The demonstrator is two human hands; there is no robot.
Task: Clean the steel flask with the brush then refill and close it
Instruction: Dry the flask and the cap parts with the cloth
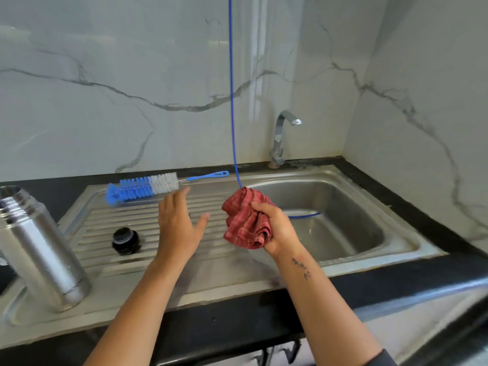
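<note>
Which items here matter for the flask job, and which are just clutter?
Job:
steel flask, open, on the drainboard
brush, lying behind the left hand
black cap, off, on the ribs
tap
sink

Lying about:
red cloth, gripped by the right hand
blue hose

Steel drainboard (216,270) set in black counter (237,320). Open flask (39,249) stands at its left edge, black cap (126,241) mid-board, blue-white brush (148,187) along back edge. Basin at right.
</note>
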